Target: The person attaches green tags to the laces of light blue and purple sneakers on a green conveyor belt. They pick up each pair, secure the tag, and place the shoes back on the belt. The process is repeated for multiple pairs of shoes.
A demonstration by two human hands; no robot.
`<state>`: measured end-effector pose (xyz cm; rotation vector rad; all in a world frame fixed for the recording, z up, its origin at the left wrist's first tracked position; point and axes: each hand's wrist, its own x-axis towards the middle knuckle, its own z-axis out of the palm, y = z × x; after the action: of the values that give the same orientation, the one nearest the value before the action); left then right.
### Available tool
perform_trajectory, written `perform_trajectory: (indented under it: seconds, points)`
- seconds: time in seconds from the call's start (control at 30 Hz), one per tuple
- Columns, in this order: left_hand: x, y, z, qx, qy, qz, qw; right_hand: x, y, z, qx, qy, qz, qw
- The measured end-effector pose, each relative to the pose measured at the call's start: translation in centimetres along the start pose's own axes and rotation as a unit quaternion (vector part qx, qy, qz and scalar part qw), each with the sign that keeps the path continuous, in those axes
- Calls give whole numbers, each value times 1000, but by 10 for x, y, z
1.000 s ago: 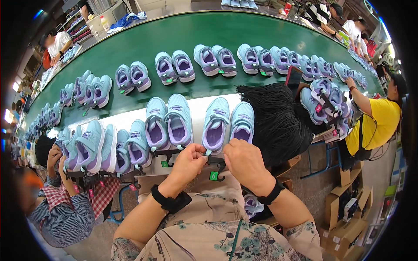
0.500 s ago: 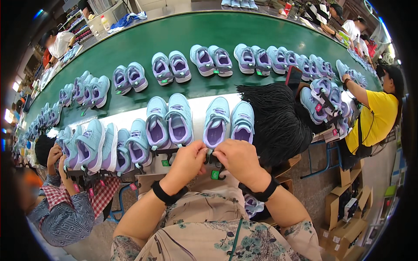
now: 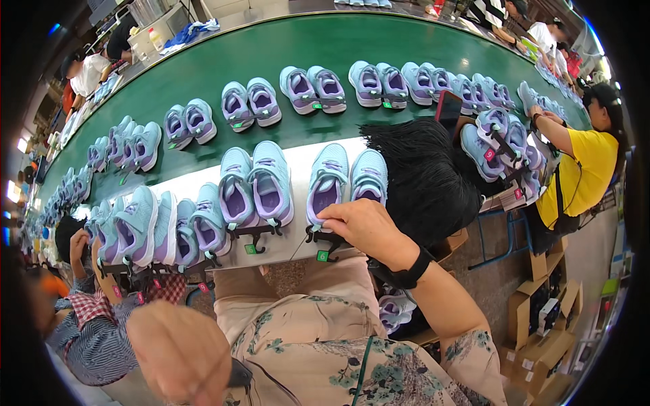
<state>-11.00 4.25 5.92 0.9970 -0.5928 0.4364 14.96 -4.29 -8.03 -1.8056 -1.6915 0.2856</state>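
Note:
My right hand [image 3: 369,229] reaches over the front edge, its thumb and fingertips closed at the heel of a light blue sneaker [image 3: 328,177] with a purple lining. Its mate [image 3: 369,172] stands just to the right, heel partly hidden by that hand. A black plastic shoe hanger [image 3: 325,237] with a green tag [image 3: 323,256] sits at the heels and hangs over the edge. My left hand [image 3: 179,348] is raised at the lower left, large and blurred; its fingers are not clear. Another hangered pair [image 3: 269,184] stands to the left.
A green conveyor belt [image 3: 203,71] carries several sneaker pairs behind a pale ledge [image 3: 305,152]. Black strands [image 3: 423,183] lie close to the right, beside stacked shoes [image 3: 497,149]. Co-workers sit on both sides, one in a yellow shirt [image 3: 590,162]. Cardboard boxes [image 3: 542,338] stand lower right.
My left hand has left the heels and swung down and left, near the camera. My right hand stays at the pair, now at the left shoe's heel.

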Motion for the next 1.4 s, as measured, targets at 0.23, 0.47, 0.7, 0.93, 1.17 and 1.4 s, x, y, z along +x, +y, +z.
perform_trajectory:
  seconds: [0.23, 0.47, 0.7, 0.93, 1.17, 1.4]
  points:
    - [-52, -159, -76, 135, 113, -535, 826, -12, -3, -11, 90, 80, -4, 993]
    - [-87, -282, -120, 115, 224, -533, 808, -90, -10, -43, 96, 37, 102, 989]
    - [-73, -271, -109, 177, 23, -505, 844, -135, -11, -39, 21, -43, 107, 993]
    - [23, -78, -4, 538, -19, -320, 780, -95, -96, -51, -246, -114, -164, 949]
    - [19, -136, -55, 711, 54, -176, 679, -63, -79, -27, -529, -182, -42, 828]
    - [-23, -155, -61, 388, 132, -407, 816, -77, -35, -42, 401, -140, 350, 835]
